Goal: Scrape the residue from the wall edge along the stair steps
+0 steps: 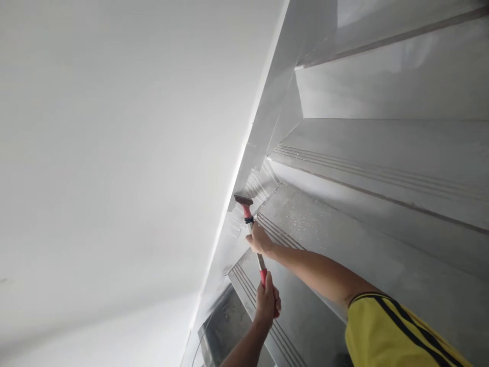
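Observation:
A long-handled scraper [261,262] with a red head and red grip leans across the view. Its dark blade [243,200] is at the grey skirting [250,176] along the wall, over a patch of white streaks. Whether the blade's edge touches the surface I cannot tell. My right hand [260,238] is closed round the shaft just below the head. Lower down, my left hand [268,302] wraps the red grip near the handle's end.
Grey stone stairs with grooved edges [344,168] climb on the right. White specks [301,216] lie on a tread near the blade. A plain white wall [114,153] fills the left side. A thin dark cable [201,339] hangs at the bottom, beside a dark gap.

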{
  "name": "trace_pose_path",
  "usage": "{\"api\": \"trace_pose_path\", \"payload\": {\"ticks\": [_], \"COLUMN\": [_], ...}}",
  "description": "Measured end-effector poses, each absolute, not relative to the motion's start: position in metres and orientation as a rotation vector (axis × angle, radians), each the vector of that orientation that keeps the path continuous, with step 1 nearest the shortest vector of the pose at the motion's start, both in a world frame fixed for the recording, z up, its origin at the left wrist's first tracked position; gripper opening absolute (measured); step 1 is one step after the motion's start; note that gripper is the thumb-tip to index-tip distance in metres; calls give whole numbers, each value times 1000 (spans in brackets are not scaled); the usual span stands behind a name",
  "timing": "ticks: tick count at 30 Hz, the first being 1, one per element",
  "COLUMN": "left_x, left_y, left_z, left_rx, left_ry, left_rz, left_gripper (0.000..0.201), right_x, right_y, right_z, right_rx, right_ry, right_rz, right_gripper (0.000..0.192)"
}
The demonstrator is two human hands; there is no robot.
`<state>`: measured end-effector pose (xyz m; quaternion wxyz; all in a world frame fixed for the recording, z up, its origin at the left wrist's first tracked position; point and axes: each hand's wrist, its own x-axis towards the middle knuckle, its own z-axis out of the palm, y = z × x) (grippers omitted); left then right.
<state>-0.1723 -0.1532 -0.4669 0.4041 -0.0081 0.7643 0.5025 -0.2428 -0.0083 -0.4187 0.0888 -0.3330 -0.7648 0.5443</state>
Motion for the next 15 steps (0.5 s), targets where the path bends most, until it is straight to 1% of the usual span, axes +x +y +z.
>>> {"api": "trace_pose_path", "payload": {"ticks": [4, 7, 9, 12, 15], "left_x": [-178, -199, -214, -220, -205], "left_y": [-117, -83, -72, -91, -146], "left_z": [-443, -417, -407, -414, -446], "left_rx": [135, 239, 293, 293, 172], "left_ry": [1941, 1921, 1895, 1917, 1973], "left_rz": [1245, 1198, 1178, 1172, 1160], "left_gripper": [64, 60, 59, 62, 65], "right_x": [-239, -242, -246, -253, -254], "right_y": [36, 77, 91, 70, 9], "right_z": [-402, -380, -371, -381, -414], "right_rx": [-993, -988, -1023, -1086, -1126], "right_ry": [-2128, -1950, -1842, -1810, -2011], "right_rz": [1650, 1689, 1667, 1638, 1647], "right_gripper": [25, 23, 23, 23, 27]}}
